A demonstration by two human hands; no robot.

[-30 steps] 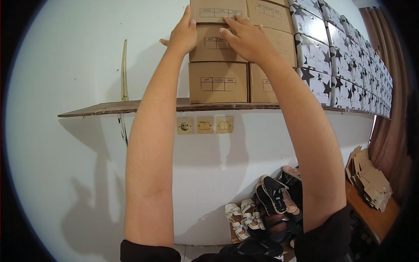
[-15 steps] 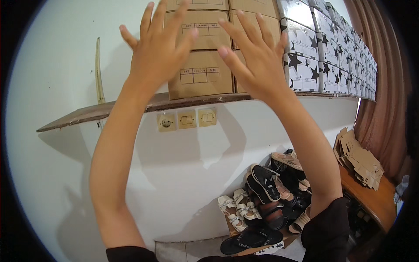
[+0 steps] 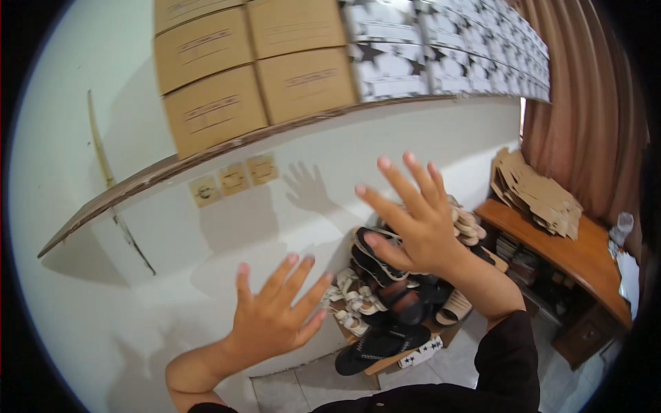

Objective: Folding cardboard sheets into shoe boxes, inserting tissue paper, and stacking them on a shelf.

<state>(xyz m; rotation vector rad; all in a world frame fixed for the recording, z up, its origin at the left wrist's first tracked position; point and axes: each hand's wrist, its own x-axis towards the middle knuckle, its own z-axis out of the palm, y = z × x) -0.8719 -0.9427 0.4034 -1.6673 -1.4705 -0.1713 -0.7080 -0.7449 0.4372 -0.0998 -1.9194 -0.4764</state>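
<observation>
The left hand [image 3: 275, 310] and right hand [image 3: 416, 224] are raised with fingers spread, holding nothing, apparently in an empty-handed step; any grasp from this pose would call for closing the fingers. Nearest in view are white strapped sandals [image 3: 352, 303], beside the left fingertips, and a black sandal [image 3: 375, 256], behind the right hand, piled on a low wooden stand [image 3: 396, 358] over a tiled floor [image 3: 282, 392]. Above, a wall shelf [image 3: 131, 191] bears brown cardboard boxes [image 3: 217, 110] and star-patterned white boxes [image 3: 392, 69]; flattened cardboard [image 3: 544, 199] lies on a wooden desk [image 3: 571, 237] beside a brown curtain [image 3: 578, 103].
</observation>
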